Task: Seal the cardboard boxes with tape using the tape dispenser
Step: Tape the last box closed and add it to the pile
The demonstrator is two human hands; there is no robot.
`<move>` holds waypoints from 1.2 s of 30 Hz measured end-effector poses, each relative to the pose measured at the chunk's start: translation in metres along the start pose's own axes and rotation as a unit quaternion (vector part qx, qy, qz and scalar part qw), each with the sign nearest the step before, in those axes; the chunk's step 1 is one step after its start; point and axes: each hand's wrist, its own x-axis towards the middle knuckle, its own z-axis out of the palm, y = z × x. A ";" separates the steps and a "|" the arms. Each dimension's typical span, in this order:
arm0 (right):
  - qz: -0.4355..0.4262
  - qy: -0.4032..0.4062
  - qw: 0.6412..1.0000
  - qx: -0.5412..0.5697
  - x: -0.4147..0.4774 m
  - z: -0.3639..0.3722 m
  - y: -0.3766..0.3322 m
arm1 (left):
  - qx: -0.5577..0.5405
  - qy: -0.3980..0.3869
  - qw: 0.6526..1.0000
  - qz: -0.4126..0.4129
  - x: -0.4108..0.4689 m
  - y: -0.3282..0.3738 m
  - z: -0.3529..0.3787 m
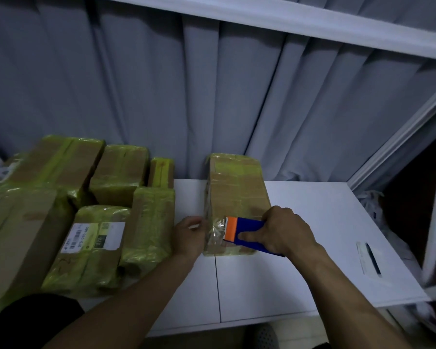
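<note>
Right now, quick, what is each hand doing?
Left hand: fingers curled against the side of the box, pressing the tape there.
Right hand: closed around the tape dispenser.

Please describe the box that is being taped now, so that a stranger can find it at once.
On the white table, left of centre, wrapped boxes crowd together. The box being taped stands alone to their right. Only it has the blue and orange tape dispenser on its near end, gripped by the right hand.

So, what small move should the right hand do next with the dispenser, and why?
Probably draw the tape dispenser further along the box. The right hand holds it at the near end, clear tape is already stretched there, and the left hand steadies the box's side.
</note>
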 end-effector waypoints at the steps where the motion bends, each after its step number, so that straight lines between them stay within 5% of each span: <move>1: 0.000 -0.001 1.000 -0.001 0.001 0.000 0.000 | 0.001 -0.034 0.999 0.016 -0.005 -0.001 0.002; 7: 0.004 -0.004 1.000 0.001 0.002 -0.003 0.001 | 0.042 -0.190 0.980 0.053 -0.012 0.005 -0.006; 10: 0.002 -0.004 1.000 -0.001 0.001 -0.001 0.002 | 0.131 -0.155 0.955 0.215 -0.016 0.011 -0.016; 14: -0.002 -0.003 1.000 -0.002 0.001 0.000 0.003 | 0.242 -0.176 0.876 0.380 0.000 0.006 -0.024; 30: -0.020 -0.003 0.999 0.025 -0.009 -0.004 -0.001 | 0.338 -0.100 0.785 0.510 0.038 -0.001 -0.035; 36: 0.022 0.009 1.000 0.000 -0.010 -0.016 0.012 | 0.333 -0.097 0.777 0.525 0.037 0.001 -0.044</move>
